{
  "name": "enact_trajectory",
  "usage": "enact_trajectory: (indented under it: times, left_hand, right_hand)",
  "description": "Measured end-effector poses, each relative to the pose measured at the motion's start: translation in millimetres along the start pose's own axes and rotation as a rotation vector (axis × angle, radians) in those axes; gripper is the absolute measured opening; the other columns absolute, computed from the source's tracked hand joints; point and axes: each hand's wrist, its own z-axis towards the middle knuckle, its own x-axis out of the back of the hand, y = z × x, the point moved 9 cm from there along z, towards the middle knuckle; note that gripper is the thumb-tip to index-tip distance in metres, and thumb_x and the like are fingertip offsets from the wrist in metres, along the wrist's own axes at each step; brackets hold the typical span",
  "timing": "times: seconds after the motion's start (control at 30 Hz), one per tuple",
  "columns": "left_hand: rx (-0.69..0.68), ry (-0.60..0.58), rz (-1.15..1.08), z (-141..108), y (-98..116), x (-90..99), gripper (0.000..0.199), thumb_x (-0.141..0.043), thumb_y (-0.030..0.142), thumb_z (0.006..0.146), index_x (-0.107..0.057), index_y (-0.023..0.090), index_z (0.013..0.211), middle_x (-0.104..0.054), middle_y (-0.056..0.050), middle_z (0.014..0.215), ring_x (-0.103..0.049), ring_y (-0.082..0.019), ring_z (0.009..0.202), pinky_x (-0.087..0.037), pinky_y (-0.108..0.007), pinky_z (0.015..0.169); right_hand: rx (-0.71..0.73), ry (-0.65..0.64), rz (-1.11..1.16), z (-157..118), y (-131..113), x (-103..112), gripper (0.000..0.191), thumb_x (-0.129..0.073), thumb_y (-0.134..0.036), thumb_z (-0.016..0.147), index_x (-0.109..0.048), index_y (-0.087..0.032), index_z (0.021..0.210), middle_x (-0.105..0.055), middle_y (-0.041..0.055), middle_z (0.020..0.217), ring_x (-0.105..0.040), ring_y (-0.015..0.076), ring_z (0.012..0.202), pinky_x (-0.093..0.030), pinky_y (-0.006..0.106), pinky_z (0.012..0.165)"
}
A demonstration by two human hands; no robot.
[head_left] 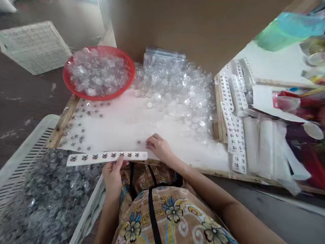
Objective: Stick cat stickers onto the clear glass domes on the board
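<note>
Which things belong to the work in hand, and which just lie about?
Work in hand: white strip in left hand; cat-face piece beside right hand; probably printed strips, right.

Apparently lying about: white crate, upper left; blue-green plastic, upper right.

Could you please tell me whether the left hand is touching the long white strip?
Touching: the head view shows the left hand holding the white strip, thumb over its face.

The light is bright on the white tabletop (119, 123); clear packets (175, 86) shine with glare; right edge looks blurred.
</note>
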Motion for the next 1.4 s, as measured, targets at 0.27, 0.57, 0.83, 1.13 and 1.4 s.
enact_trajectory:
  times: [0.27,0.57,0.83,1.13,1.4]
  left_hand:
    - [-0.029,-0.021,-0.049,-3.7,1.3,-8.8,0.030,-0.083,0.042,0.070,-0.076,0.016,0.084,-0.075,-0.003,0.080,-0.067,-0.016,0.065,-0.057,-0.026,0.062]
    - [-0.088,-0.061,0.075,-7.9,5.1,-14.4,0.031,-0.079,0.044,0.077,-0.077,0.016,0.090,-0.077,-0.005,0.084,-0.071,-0.020,0.068,-0.060,-0.031,0.067]
    - [-0.051,-0.056,0.023,-6.0,-2.0,-16.3,0.032,-0.080,0.044,0.076,-0.076,0.016,0.092,-0.077,-0.005,0.084,-0.072,-0.020,0.068,-0.060,-0.032,0.068]
    - [-0.058,-0.054,0.031,-4.8,1.4,-19.9,0.032,-0.079,0.044,0.076,-0.077,0.016,0.090,-0.077,-0.005,0.085,-0.072,-0.021,0.069,-0.060,-0.033,0.069]
    - [-0.030,-0.001,-0.056,-5.6,-3.9,-11.7,0.032,-0.081,0.042,0.075,-0.076,0.016,0.092,-0.076,-0.004,0.085,-0.071,-0.019,0.069,-0.059,-0.032,0.069]
  right_hand:
    - [0.003,0.014,0.151,5.1,-10.1,6.7,0.021,-0.054,-0.007,0.091,-0.071,-0.018,0.093,-0.072,0.0070,0.096,-0.066,0.0174,0.086,-0.048,0.027,0.079]
    - [0.255,-0.042,0.341,-7.2,-76.2,-1.4,0.013,-0.065,-0.012,0.088,-0.071,-0.017,0.098,-0.070,0.0056,0.095,-0.065,0.0151,0.088,-0.050,0.026,0.080]
    - [0.264,0.048,0.304,-15.4,-63.4,4.4,0.010,-0.061,-0.015,0.092,-0.070,-0.020,0.096,-0.069,0.0050,0.093,-0.066,0.0160,0.088,-0.052,0.027,0.080]
    - [0.320,0.068,0.299,-16.9,-69.2,6.4,0.017,-0.064,-0.016,0.090,-0.066,-0.021,0.106,-0.068,0.0071,0.105,-0.065,0.0168,0.093,-0.054,0.030,0.082]
    - [0.117,0.291,0.444,3.4,-20.8,42.7,0.010,-0.062,-0.028,0.088,-0.065,-0.021,0.081,-0.068,0.0060,0.086,-0.062,0.0176,0.081,-0.052,0.031,0.072]
